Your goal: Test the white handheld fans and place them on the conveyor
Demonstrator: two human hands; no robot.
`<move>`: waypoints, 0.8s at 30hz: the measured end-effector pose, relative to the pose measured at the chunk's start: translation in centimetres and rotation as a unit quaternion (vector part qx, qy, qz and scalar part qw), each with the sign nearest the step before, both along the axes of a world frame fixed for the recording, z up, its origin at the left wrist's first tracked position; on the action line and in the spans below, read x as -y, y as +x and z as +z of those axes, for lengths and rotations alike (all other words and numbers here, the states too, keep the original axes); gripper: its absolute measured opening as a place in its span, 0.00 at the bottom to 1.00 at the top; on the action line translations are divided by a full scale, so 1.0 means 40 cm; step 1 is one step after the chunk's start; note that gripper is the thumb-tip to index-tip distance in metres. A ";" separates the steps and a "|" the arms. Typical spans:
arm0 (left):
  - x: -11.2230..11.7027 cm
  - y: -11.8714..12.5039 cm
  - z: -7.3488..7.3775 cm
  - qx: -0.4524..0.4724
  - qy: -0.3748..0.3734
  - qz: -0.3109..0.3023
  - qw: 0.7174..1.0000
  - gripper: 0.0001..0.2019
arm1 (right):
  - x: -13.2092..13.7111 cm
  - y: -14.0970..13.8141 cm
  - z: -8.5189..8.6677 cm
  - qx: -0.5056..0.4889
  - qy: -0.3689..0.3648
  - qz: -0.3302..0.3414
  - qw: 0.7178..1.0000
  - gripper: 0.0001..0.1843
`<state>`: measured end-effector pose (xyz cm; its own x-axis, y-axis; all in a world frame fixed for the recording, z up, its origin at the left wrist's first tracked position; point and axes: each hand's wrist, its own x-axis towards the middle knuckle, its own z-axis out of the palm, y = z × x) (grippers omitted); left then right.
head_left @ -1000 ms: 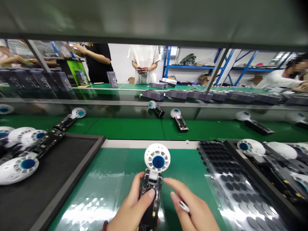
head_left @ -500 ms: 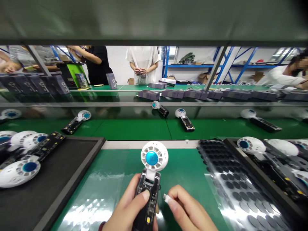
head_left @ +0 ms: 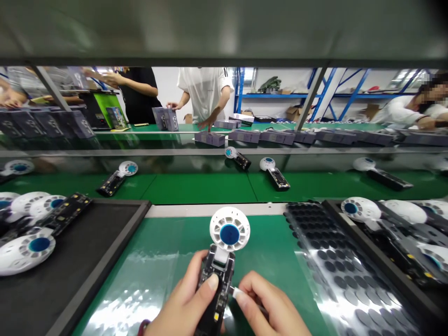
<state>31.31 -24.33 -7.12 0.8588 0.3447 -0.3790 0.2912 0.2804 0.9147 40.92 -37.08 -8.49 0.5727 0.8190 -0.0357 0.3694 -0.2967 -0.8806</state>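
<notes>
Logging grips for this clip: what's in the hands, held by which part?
Left hand: device, by its black handle. Right hand: white plug, by the end away from the device.

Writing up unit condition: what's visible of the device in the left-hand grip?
The device has a round, white, plastic-looking head with vent-like slots around a dark blue disc. A pale neck joins it to a slim, glossy black body with circuit-like details and a yellow square low down. It points head-away over the green surface, lower end hidden. The left-hand grip holds it, thumb across the front. A white connector meets its right side; insertion is unclear.
</notes>
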 end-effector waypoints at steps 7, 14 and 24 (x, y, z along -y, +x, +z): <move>0.000 0.005 0.002 -0.020 0.151 0.022 0.988 0.25 | -0.009 -0.007 -0.020 -0.001 0.009 -0.008 1.000 0.12; 0.015 0.012 -0.025 -0.010 -0.020 0.025 0.999 0.27 | -0.009 -0.002 -0.005 -0.010 0.018 0.004 1.000 0.12; 0.026 0.021 -0.007 0.030 -0.093 0.057 0.994 0.18 | -0.006 -0.003 0.007 -0.020 0.023 -0.003 1.000 0.12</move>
